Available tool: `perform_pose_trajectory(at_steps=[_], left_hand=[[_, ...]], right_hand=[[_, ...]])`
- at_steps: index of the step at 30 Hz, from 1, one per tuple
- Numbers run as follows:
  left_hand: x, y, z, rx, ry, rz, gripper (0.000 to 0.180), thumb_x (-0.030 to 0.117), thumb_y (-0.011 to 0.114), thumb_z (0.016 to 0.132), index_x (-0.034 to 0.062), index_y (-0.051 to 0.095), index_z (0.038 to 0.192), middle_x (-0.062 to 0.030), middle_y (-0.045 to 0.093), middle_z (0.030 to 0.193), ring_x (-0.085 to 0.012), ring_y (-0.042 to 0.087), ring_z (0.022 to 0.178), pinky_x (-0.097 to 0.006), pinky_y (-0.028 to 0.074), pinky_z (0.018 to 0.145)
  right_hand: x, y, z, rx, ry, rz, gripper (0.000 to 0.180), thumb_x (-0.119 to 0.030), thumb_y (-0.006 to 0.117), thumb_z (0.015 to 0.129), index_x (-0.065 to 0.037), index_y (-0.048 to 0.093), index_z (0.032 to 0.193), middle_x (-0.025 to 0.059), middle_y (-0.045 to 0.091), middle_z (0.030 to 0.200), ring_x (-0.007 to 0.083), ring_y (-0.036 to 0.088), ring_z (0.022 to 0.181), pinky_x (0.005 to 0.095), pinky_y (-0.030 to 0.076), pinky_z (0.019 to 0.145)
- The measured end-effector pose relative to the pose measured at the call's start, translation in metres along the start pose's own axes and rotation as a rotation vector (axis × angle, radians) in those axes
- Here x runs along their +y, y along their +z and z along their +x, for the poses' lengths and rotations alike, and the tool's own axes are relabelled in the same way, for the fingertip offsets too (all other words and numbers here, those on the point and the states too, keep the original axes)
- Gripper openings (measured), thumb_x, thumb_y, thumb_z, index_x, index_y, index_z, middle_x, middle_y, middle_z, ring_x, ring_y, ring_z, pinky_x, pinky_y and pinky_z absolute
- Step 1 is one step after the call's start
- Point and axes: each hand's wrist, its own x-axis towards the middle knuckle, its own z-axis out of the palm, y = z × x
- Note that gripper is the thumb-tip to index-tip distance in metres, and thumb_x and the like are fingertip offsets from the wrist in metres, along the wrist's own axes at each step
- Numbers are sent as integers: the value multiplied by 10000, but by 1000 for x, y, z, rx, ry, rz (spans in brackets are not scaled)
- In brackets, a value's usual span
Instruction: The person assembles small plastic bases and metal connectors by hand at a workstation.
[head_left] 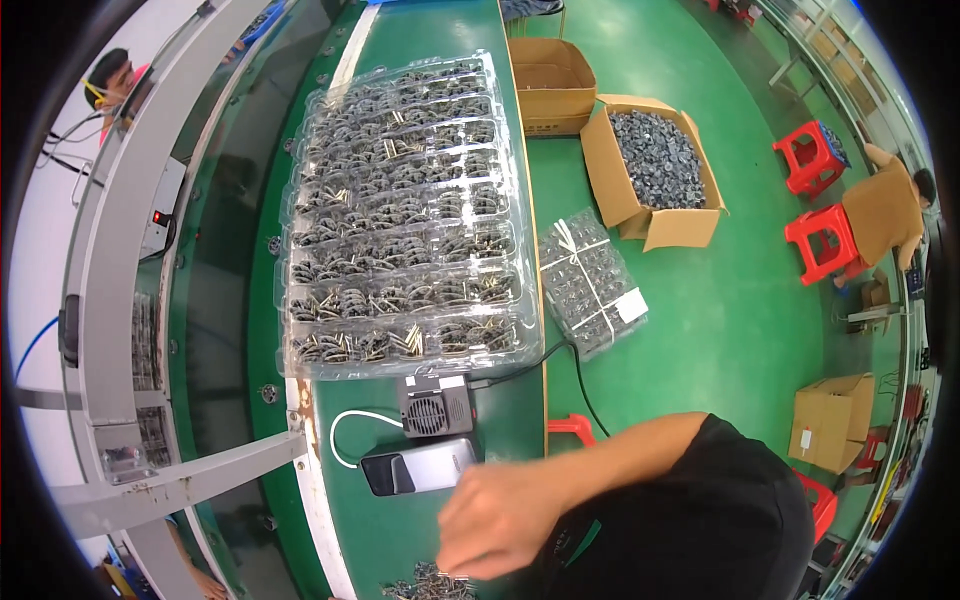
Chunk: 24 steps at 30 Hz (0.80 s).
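Note:
My right hand (500, 525), on a bare forearm from a black short sleeve, is over the near end of the green work surface. Its fingers are bent and pressed together, and whatever they hold is hidden. Just below the fingertips lies a pile of small metal parts (425, 583), cut off by the lower edge of the view. Beyond the hand are a silver-and-black power bank (425, 466) and a dark box with a round fan grille (428, 412). My left hand is not in view.
A stack of clear plastic trays (400, 235) filled with small metal parts covers much of the bench. To its right, strapped trays (592, 280) and an open carton of dark parts (655, 160) stand on the floor. A metal frame (200, 480) and belt run along the left. Other people are nearby.

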Motion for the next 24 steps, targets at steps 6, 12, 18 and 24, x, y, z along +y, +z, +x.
perform_pose_trajectory(at_steps=[6, 12, 18, 24], left_hand=[[4, -2, 8, -82, 61, -42, 743, 572, 384, 1002, -44, 453, 1412, -331, 522, 1311, -504, 506, 1170, -602, 400, 972], [-13, 9, 6, -162, -40, 110, 577, 537, 363, 1014, 142, 522, 1404, -223, 543, 1309, -440, 525, 1118, -576, 400, 924], [-29, 27, -6, -61, 27, 158, 481, 450, 381, 1030, 144, 593, 1335, -198, 595, 1260, -421, 537, 1118, -568, 398, 918], [-17, 17, -8, -135, -130, 46, 591, 361, 466, 934, 128, 413, 1475, -139, 482, 1384, -372, 416, 1259, -561, 301, 1028]], right_hand=[[-10, 49, -30, -187, 125, 293, 102, -168, 653, 896, -102, 659, 818, 75, 639, 692, 260, 629, 616, 367, 485, 533], [8, 90, -60, -262, 265, 448, 159, -113, 631, 860, -72, 554, 993, 114, 542, 864, 301, 577, 715, 409, 466, 598], [13, 96, -61, -259, 421, 308, 239, -56, 518, 916, -62, 490, 1153, 137, 414, 1032, 322, 546, 923, 427, 468, 779], [18, 101, -56, -220, 368, 303, 211, -91, 513, 971, -47, 520, 1177, 118, 451, 975, 274, 575, 863, 403, 470, 758]])
